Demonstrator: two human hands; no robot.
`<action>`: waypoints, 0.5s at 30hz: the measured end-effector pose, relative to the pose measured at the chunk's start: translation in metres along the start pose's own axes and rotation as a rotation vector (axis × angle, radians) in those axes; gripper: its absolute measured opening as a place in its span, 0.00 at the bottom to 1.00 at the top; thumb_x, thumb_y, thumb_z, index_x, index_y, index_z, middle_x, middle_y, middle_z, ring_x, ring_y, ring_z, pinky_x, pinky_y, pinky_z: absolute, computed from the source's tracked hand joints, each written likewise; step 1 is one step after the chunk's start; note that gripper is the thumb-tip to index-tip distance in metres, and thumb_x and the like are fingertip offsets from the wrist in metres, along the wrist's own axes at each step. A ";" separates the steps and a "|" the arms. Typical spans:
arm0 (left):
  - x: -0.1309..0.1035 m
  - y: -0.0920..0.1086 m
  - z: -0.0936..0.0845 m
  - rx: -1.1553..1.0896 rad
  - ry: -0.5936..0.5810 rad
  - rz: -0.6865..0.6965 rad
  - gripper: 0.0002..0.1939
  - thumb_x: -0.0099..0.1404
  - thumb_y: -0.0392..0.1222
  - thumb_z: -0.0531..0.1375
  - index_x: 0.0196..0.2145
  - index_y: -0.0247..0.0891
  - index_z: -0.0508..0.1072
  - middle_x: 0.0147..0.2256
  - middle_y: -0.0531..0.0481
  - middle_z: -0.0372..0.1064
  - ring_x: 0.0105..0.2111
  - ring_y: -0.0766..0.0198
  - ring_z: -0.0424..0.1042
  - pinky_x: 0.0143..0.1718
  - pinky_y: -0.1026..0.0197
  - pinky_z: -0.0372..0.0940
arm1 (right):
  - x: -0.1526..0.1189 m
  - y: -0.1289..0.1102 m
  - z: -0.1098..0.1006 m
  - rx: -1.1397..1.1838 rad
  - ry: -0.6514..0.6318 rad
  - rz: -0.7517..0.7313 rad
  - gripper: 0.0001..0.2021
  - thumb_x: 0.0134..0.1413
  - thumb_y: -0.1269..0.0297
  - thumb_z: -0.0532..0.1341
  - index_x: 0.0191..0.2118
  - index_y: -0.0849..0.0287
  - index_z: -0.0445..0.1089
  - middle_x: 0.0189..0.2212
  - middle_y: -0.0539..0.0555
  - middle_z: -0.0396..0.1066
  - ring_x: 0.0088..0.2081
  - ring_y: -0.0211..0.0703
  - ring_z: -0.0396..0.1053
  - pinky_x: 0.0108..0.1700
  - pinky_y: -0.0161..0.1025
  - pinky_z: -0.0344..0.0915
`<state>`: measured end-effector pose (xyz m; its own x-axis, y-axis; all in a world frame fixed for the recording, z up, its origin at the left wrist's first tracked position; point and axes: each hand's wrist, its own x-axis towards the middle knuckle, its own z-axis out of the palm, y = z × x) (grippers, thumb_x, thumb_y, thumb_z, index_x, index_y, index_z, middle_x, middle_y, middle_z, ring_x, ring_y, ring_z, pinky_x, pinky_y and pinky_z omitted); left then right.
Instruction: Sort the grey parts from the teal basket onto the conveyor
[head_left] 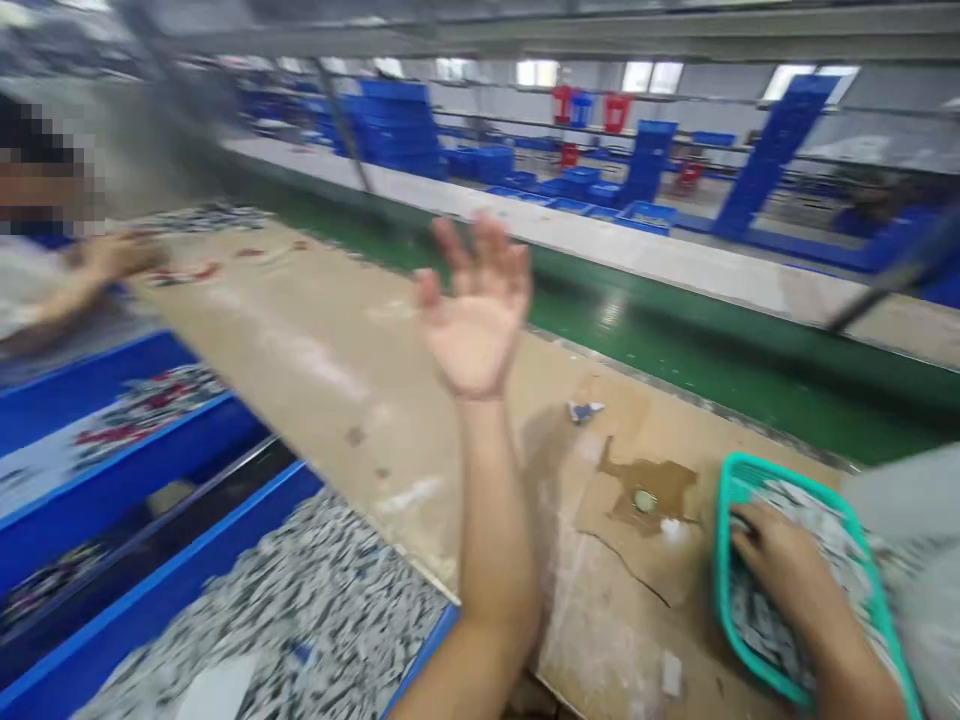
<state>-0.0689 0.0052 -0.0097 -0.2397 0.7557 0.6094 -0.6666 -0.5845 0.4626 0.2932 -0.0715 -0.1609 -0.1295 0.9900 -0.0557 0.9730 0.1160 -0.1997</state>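
Observation:
My left hand [480,310] is raised above the brown worktable [405,400], palm showing and fingers apart, holding nothing. At the lower right, my right hand [780,560] reaches into a teal basket [844,500] of small grey and white pieces. Its fingers curl at the basket's left side around something dark that I cannot make out. Below and left of my left arm stands a blue bin [142,610] filled with many small grey pieces [322,600]. A small blue and white scrap [585,410] lies on the table between my hands.
Another person's hand [124,255] rests near small pieces at the table's far left. A second blue bin [112,480] holds grey and red pieces. Beyond the table run a green conveyor belt [675,350] and a pale ledge [600,245]. White plastic bags [915,520] stand at the right edge.

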 end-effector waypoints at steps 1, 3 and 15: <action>0.002 0.005 -0.008 0.101 0.033 0.068 0.28 0.75 0.45 0.20 0.70 0.40 0.19 0.69 0.61 0.25 0.68 0.77 0.47 0.71 0.62 0.46 | -0.002 -0.006 -0.005 0.012 -0.030 0.032 0.16 0.58 0.73 0.55 0.44 0.54 0.77 0.42 0.60 0.74 0.45 0.52 0.72 0.50 0.45 0.67; 0.003 0.011 -0.022 0.342 0.084 0.171 0.30 0.75 0.45 0.19 0.71 0.39 0.25 0.70 0.63 0.26 0.68 0.79 0.42 0.71 0.67 0.40 | 0.002 -0.021 -0.013 0.052 -0.114 0.074 0.18 0.56 0.74 0.53 0.46 0.61 0.77 0.43 0.63 0.74 0.47 0.53 0.71 0.52 0.44 0.65; 0.001 -0.121 -0.088 0.165 0.004 -0.367 0.25 0.66 0.64 0.50 0.59 0.62 0.63 0.63 0.81 0.50 0.69 0.72 0.42 0.72 0.54 0.37 | 0.002 -0.043 -0.031 0.077 -0.073 0.125 0.17 0.56 0.76 0.55 0.48 0.65 0.76 0.45 0.62 0.74 0.49 0.51 0.71 0.54 0.39 0.64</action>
<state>-0.0507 0.1031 -0.1220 -0.0096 0.9241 0.3821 -0.5866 -0.3147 0.7463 0.2570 -0.0721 -0.1224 -0.0250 0.9875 -0.1553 0.9653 -0.0165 -0.2608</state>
